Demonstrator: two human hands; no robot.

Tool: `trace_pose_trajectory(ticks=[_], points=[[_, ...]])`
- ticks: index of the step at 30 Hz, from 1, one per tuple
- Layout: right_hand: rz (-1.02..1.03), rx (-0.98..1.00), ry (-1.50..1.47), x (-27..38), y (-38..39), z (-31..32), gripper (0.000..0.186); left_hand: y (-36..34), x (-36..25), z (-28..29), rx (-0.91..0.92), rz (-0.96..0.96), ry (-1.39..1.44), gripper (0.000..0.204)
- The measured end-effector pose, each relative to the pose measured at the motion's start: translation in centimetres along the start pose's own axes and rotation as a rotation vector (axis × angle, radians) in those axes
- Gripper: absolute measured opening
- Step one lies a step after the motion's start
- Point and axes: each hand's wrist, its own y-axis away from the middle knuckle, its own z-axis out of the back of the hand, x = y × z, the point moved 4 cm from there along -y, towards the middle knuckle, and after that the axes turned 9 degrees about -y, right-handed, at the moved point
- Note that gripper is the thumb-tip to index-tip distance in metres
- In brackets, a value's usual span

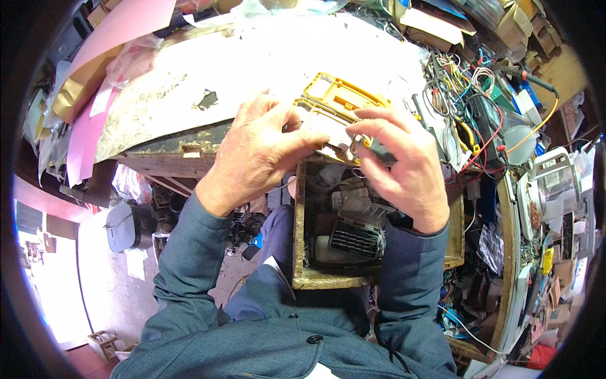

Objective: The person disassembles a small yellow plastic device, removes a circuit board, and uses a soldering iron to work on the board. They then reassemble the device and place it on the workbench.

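Observation:
A yellow plastic case (344, 91) lies opened at the front edge of the bench, with a pale inside partly washed out by glare. My left hand (255, 148) is closed on the left side of this case, its thumb laid along the near edge. Over the right side of the case is my right hand (401, 161), fingers curled toward the thumb around a small, shiny piece (355, 144) whose kind I cannot make out. Both hands work just above an open wooden drawer (334, 278).
Inside the drawer sit a dark ribbed box (356, 240) and clear plastic containers. Tangled wires (451, 79) and yellow-handled pliers (467, 138) crowd the bench's right side. A soldering iron (536, 81) rests at the far right. Pink sheets (95, 57) hang over the left end.

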Motion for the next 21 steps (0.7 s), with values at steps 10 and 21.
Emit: trace_pose_trajectory(ticks=[10, 21], points=[[0.079, -0.002, 0.084, -0.4, 0.2, -0.1, 0.026, 0.0, 0.1, -0.3, -0.011, -0.005, 0.006, 0.025], [0.094, 0.026, 0.102, -0.3, 0.1, -0.6, 0.023, 0.1, 0.1, -0.3, -0.015, -0.008, -0.006, 0.023]])
